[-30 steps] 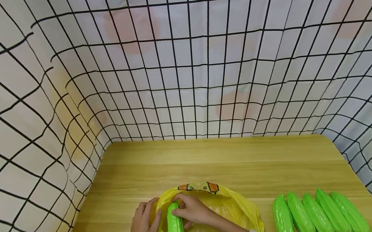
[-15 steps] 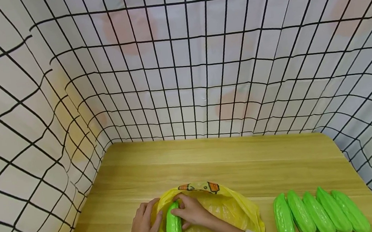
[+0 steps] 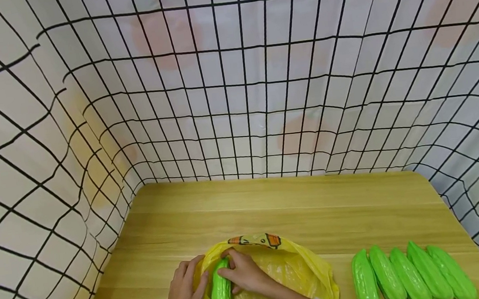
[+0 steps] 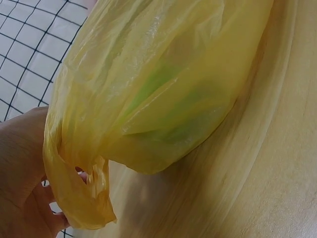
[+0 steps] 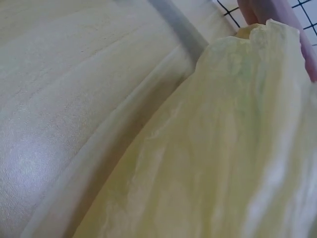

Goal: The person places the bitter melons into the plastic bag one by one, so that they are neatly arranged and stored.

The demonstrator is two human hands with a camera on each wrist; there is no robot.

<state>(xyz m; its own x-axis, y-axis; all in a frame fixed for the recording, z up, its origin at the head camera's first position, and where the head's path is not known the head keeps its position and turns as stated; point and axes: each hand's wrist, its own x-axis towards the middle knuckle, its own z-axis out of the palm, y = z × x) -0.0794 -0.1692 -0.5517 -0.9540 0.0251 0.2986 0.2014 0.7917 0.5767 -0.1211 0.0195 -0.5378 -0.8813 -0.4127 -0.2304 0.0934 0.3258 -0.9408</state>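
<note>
A yellow plastic bag (image 3: 305,255) with an orange print on its rim stands on the table with its mouth spread. My left hand (image 3: 184,294) pinches the bag's left rim, thumb inside and fingers outside. In the left wrist view the bag's handle hangs beside the left hand (image 4: 22,173). My right hand (image 3: 246,272) reaches into the mouth and grips the upper end of a bright green, cucumber-shaped vegetable (image 3: 221,292), tilted against the bag's left side. Green shapes (image 4: 168,104) show through the plastic. In the right wrist view the bag (image 5: 198,163) hides the right hand's grip.
Several similar green vegetables (image 3: 409,275) lie in a row on the wooden table (image 3: 272,200), right of the bag. Black wire mesh (image 3: 236,85) with white sheeting behind it walls the table at the back and both sides.
My right hand and the green vegetable have shifted slightly left, and the vegetable now leans more, its lower end further left. The left hand has stayed on the bag's rim.
</note>
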